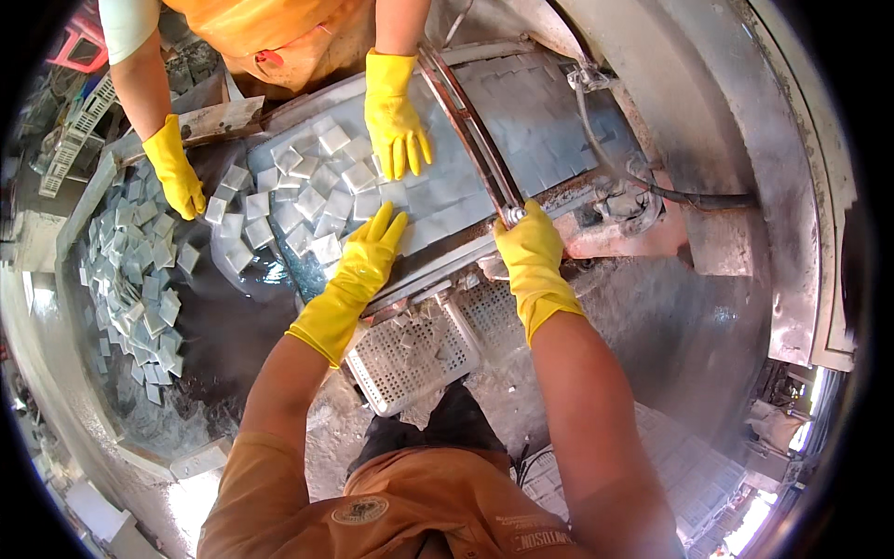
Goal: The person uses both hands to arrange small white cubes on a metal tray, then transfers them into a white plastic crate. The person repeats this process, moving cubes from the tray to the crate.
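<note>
My left hand (371,250), in a yellow rubber glove, reaches over the near edge of a wet conveyor bed (549,126). Its fingers are stretched out and touch the pale square tiles (312,202) lying loose there. My right hand (531,240), gloved alike, is closed at the near end of a rusty metal bar (470,140) that crosses the bed. Part of its grip is hidden. Beyond the bar, and just left of it, tiles lie flat in close rows under a film of water.
Opposite stands a co-worker in an orange apron (270,37), one gloved hand (396,130) on the tiles, the other (179,177) over the basin. A heap of tiles (140,270) fills the basin's left part. A perforated white crate (410,359) sits below; a hose (689,198) runs right.
</note>
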A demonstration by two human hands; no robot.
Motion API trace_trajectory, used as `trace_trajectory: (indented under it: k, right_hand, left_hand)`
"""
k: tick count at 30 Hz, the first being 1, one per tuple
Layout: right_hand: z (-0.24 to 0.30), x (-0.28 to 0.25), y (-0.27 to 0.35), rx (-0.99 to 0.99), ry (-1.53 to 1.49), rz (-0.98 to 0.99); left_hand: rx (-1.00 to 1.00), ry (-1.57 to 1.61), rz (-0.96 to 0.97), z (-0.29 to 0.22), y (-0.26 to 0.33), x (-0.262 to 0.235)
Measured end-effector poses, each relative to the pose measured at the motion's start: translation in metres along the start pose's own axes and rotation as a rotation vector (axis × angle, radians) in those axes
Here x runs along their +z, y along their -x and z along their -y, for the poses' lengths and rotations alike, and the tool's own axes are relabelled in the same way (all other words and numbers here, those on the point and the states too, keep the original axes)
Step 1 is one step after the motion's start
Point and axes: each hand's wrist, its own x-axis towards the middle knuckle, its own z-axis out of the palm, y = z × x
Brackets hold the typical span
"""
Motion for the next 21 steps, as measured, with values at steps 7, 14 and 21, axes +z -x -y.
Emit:
trace_trajectory:
  k: [7, 14, 21]
  right_hand:
    - [-0.003, 0.005, -0.001, -0.003, -0.002, -0.004]
    - [-0.004, 0.008, 0.001, 0.005, 0.029, -0.034]
    - [-0.010, 0.016, -0.004, -0.012, -0.020, -0.049]
  left_hand:
    - [-0.118, 0.009, -0.232, 0.024, 0.043, -0.055]
    - [-0.180, -0.176, 0.078, 0.036, 0.102, -0.072]
    - [-0.418, -0.253, 0.248, -0.009, 0.063, -0.038]
